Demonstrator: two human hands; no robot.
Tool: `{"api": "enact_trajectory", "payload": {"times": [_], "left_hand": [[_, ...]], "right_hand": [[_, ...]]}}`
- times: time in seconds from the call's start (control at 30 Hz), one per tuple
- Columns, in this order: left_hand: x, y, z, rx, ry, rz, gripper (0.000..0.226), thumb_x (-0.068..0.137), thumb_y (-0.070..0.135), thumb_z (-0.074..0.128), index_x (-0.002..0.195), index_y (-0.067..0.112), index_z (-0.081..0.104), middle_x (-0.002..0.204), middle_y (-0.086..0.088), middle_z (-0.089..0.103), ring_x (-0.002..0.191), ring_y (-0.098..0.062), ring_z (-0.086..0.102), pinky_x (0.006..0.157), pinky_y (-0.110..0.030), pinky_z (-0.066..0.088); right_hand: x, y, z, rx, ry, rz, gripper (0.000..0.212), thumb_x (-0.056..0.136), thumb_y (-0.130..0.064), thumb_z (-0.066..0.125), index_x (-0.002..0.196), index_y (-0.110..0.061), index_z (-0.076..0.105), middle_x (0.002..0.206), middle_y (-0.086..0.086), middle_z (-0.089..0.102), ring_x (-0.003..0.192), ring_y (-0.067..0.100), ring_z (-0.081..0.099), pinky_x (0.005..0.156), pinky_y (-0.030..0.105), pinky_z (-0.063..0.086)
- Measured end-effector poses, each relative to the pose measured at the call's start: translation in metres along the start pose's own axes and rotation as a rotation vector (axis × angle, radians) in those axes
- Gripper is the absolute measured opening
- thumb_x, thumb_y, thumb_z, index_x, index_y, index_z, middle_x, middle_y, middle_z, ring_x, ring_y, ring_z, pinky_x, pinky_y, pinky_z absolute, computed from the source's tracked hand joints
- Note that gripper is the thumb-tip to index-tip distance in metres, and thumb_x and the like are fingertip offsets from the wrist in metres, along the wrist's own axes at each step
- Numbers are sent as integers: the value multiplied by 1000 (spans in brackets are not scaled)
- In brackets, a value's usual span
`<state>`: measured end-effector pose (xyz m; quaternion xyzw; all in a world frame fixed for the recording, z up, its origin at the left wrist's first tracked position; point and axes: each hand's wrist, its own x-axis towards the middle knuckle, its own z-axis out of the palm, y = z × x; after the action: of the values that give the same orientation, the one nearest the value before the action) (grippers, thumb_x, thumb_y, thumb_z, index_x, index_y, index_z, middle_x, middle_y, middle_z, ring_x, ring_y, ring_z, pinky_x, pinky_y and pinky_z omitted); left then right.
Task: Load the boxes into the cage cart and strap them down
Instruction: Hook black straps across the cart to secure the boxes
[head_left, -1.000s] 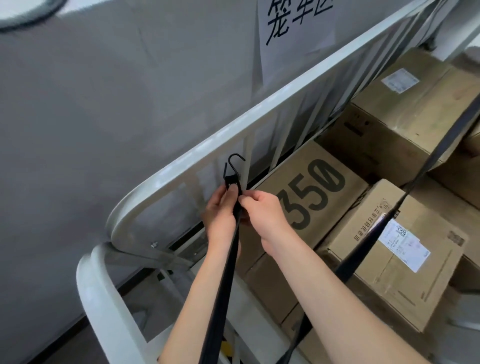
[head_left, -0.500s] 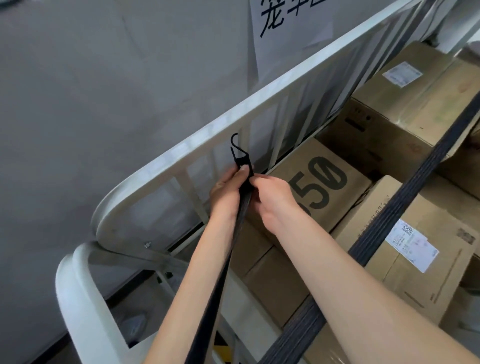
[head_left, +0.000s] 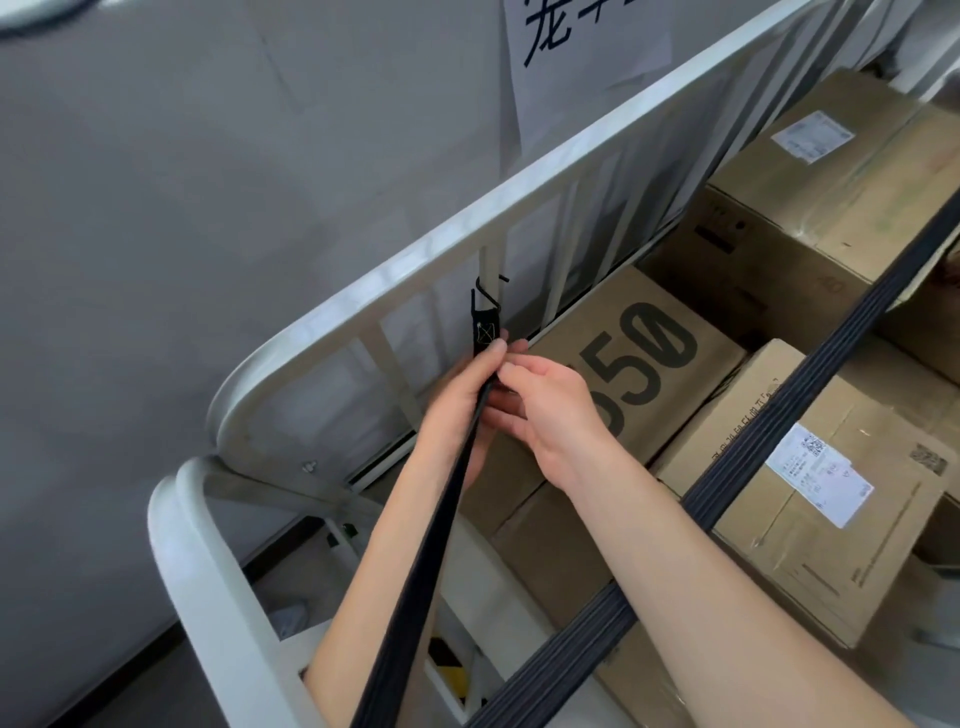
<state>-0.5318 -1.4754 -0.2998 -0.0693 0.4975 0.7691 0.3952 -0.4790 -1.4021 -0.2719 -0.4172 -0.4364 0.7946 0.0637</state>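
Two grips, left hand (head_left: 457, 402) and right hand (head_left: 553, 410), pinching black strap (head_left: 415, 571) below hook (head_left: 487, 291), hook at cage cart bar (head_left: 491, 260).

Top edge cuts off wall sign (head_left: 587, 47). Print on label (head_left: 818, 480) too small to read. First digit on printed box (head_left: 644, 343) covered by right hand (head_left: 550, 410). Part of left hand (head_left: 457, 410) hidden behind strap (head_left: 415, 545).

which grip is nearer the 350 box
Right. The right grip overlaps the 350 box; the left grip holds the strap further left, by the rail.
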Motion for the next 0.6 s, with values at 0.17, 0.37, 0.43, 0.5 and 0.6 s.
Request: {"api": "enact_trajectory", "payload": {"times": [0.17, 0.37, 0.43, 0.5, 0.6], "left_hand": [[-20, -1, -9, -50, -45, 14, 46, 101, 39, 56, 134, 7, 61, 130, -16, 68, 120, -25, 66, 99, -36, 55], [-52, -6, -24, 282, 174, 223, 53, 107, 36, 45, 156, 20, 34, 146, -3, 56, 125, -14, 62, 98, -34, 56], [-69, -8, -32, 402, 212, 288, 52, 108, 35, 42, 157, 21, 30, 155, 4, 44, 137, -10, 49, 109, -29, 46], [-85, -7, -37, 567, 280, 352, 51, 109, 34, 41, 157, 20, 32, 151, 16, 36, 136, 9, 37, 105, -2, 31], [-101, -9, -45, 672, 296, 387, 51, 110, 33, 38, 158, 19, 30, 146, 20, 32, 121, 27, 28, 88, 13, 22]], "right_hand": [[-22, -7, -3, -168, 27, -38, 22, 97, -5, 61, 117, -11, 66, 108, 12, 72, 95, 21, 74, 74, 30, 63], [-73, -18, -31, -371, 14, -184, 19, 97, -15, 61, 109, -30, 65, 109, -5, 72, 99, 8, 70, 89, 31, 60], [-93, -13, -41, -540, 28, -262, 24, 99, -17, 57, 117, -32, 63, 117, -12, 69, 111, 3, 63, 102, 34, 53], [-113, -6, -50, -759, 44, -355, 36, 101, -19, 53, 135, -32, 57, 132, -17, 61, 123, -3, 51, 112, 27, 39], [-141, 1, -66, -1028, 84, -505, 46, 105, -25, 48, 150, -33, 44, 151, -16, 45, 136, -7, 23, 116, 23, 15]]}}
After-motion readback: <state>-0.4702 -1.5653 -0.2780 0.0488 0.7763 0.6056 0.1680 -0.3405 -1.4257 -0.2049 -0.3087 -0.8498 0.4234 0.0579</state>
